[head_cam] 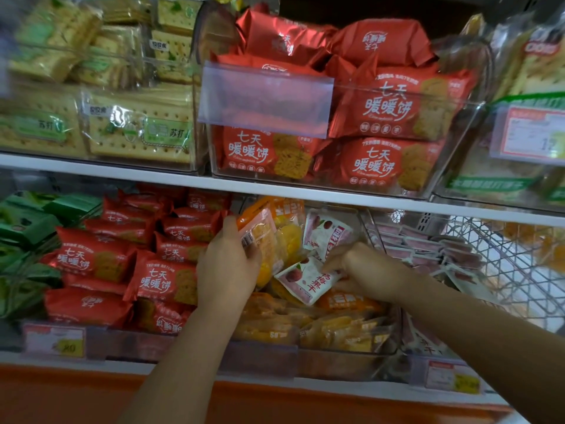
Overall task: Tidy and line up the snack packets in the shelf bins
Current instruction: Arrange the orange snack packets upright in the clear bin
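Left hand (229,264) fingers grasp orange-yellow clear plastic snack packet (260,237), mid lower shelf, in clear plastic bin (351,358). Right hand (367,269) fingers pinch white-pink fruit packet (305,281) just beside.

An orange packet (263,240) is gripped by the outstretched left hand (229,261). A white packet (305,281) is pinched by the right hand (363,270).

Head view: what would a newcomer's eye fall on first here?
Bright red biscuit packets heaped in the clear bin on the upper shelf, centre. Below it, the left hand grips an orange packet while the right hand touches a white-and-pink packet.
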A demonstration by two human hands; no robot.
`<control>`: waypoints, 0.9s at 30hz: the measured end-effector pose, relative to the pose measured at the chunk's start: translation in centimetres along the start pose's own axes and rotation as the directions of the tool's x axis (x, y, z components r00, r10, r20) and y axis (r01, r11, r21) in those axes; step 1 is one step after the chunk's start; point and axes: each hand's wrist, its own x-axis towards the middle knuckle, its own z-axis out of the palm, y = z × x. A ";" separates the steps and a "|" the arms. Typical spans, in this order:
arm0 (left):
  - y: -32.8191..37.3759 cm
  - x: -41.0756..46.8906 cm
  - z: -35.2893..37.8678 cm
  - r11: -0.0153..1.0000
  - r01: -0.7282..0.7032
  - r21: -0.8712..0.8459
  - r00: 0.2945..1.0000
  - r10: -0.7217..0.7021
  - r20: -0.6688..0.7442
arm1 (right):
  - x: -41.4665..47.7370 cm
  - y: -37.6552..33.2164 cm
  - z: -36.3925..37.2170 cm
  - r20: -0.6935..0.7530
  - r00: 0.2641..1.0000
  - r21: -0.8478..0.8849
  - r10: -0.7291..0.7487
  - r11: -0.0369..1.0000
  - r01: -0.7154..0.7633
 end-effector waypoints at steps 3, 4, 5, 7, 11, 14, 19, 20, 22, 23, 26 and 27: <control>0.0 0.0 0.1 1.000 0.002 -0.007 1.000 -0.002 -0.008 | 0.6 0.3 0.2 -0.039 0.999 -0.057 -0.022 0.998 0.020; 0.0 0.1 0.1 1.000 0.002 -0.010 1.000 -0.002 -0.008 | 0.8 0.5 0.4 -0.052 0.998 -0.056 -0.029 0.998 0.026; 0.0 0.1 0.1 1.000 0.000 -0.011 1.000 0.000 -0.006 | 0.8 0.5 0.4 -0.073 0.997 -0.042 -0.029 0.999 0.026; -0.1 0.1 0.0 1.000 -0.011 -0.016 1.000 0.011 -0.004 | 0.3 0.2 0.3 -0.169 0.985 0.009 -0.041 0.999 0.043; -0.1 0.0 -0.1 0.996 -0.092 -0.002 0.996 0.092 -0.018 | -2.8 0.0 0.0 -0.405 0.913 0.080 0.057 0.996 -0.027; 0.1 -0.4 -0.1 0.976 -0.209 0.062 0.977 0.210 -0.019 | -6.2 0.8 0.1 -0.569 0.769 0.253 0.292 0.952 -0.175; 1.1 -0.9 0.5 0.939 -0.324 0.119 0.946 0.322 0.030 | -10.4 2.8 -0.5 -0.539 0.453 0.514 0.710 0.703 -0.492; 1.5 -1.1 0.7 0.937 -0.332 0.110 0.943 0.327 0.058 | -11.0 3.4 -0.3 -0.511 0.443 0.497 0.737 0.674 -0.547; 2.2 -1.7 1.2 0.932 -0.353 0.079 0.929 0.340 0.147 | -12.0 4.3 0.1 -0.431 0.488 0.413 0.759 0.647 -0.641; 2.6 -2.1 1.7 0.923 -0.380 0.057 0.907 0.360 0.218 | -12.3 4.6 0.3 -0.378 0.520 0.358 0.765 0.640 -0.680; 3.6 -2.8 3.4 0.878 -0.479 0.001 0.749 0.408 0.522 | -12.9 4.9 0.1 -0.305 0.588 0.277 0.749 0.660 -0.698; 3.8 -2.9 3.7 0.872 -0.489 0.005 0.697 0.388 0.603 | -12.9 4.8 -0.3 -0.303 0.601 0.275 0.740 0.671 -0.688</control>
